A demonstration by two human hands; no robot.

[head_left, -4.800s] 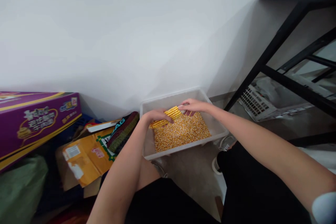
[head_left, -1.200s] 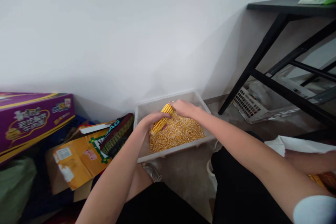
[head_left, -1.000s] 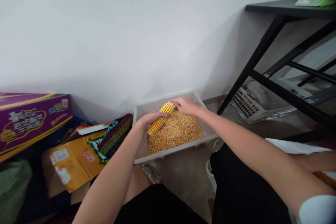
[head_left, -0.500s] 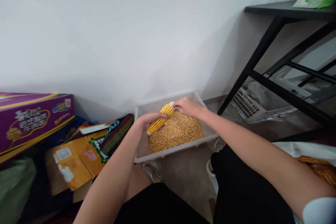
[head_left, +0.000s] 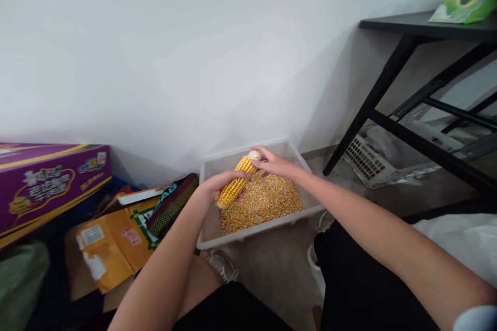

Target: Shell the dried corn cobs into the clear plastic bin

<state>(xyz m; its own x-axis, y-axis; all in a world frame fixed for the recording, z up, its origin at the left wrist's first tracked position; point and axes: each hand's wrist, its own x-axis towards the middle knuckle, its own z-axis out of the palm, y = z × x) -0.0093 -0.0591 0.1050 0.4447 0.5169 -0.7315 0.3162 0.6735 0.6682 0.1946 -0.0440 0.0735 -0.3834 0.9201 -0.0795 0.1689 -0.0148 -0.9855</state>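
A yellow corn cob (head_left: 232, 192) lies slantwise in my left hand (head_left: 218, 184), whose fingers wrap round its lower and middle part. At the cob's upper end a pale bare tip shows. My right hand (head_left: 274, 163) has its fingers closed at that tip, with the thumb against the kernels near it. Both hands are above a whitish plastic bin (head_left: 248, 233). Loose corn kernels (head_left: 267, 204) form a heap inside the bin, below the cob.
On the left are a purple box (head_left: 50, 186), an orange package (head_left: 112, 248) and a dark mesh bag (head_left: 173, 207). A black table (head_left: 411, 26) is at the right, with a white plastic basket (head_left: 367, 163) beneath it. A white bag (head_left: 462, 238) lies at lower right.
My right hand has shifted a little, and its fingers now reach farther round the cob's pale tip. The left hand keeps its hold. The whole view has moved slightly.
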